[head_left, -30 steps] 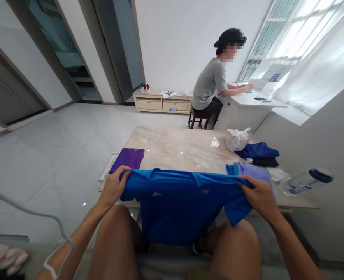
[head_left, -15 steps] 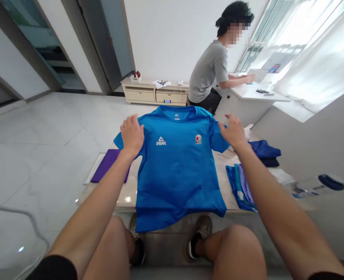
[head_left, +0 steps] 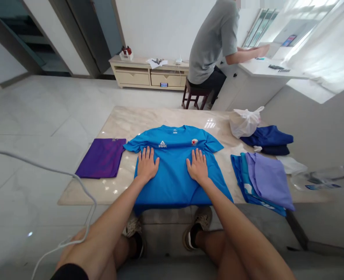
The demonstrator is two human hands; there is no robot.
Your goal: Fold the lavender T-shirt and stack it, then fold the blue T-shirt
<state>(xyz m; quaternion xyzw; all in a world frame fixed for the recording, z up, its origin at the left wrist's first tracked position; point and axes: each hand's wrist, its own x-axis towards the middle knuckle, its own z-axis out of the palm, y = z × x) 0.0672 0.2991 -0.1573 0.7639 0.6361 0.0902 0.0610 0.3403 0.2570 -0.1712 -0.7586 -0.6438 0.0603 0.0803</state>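
A blue T-shirt (head_left: pixel 174 171) lies spread face up on the marble-topped table (head_left: pixel 125 116), its collar away from me and its hem hanging over the near edge. White lettering and a small badge show on its chest. Flat on the left side of the shirt rests my left hand (head_left: pixel 148 165), fingers stretched out. My right hand (head_left: pixel 198 166) lies the same way on the right side, palm down. Neither hand grips the cloth. To the left is a folded purple garment (head_left: pixel 100 158); at the right sits a stack of folded clothes (head_left: pixel 267 179) with a lilac piece on top.
Behind the stack are dark blue folded clothes (head_left: pixel 269 137) and a white plastic bag (head_left: pixel 244 122). A clear bottle (head_left: pixel 323 178) lies at the far right. A white cable (head_left: pixel 84 186) loops across the left. Beyond the table, a person (head_left: pixel 213 42) sits at a white desk.
The T-shirt, held up by its shoulders before, now lies on the table. Both my hands have let go, come down and nearer, and flattened on it. The view has tilted downward.
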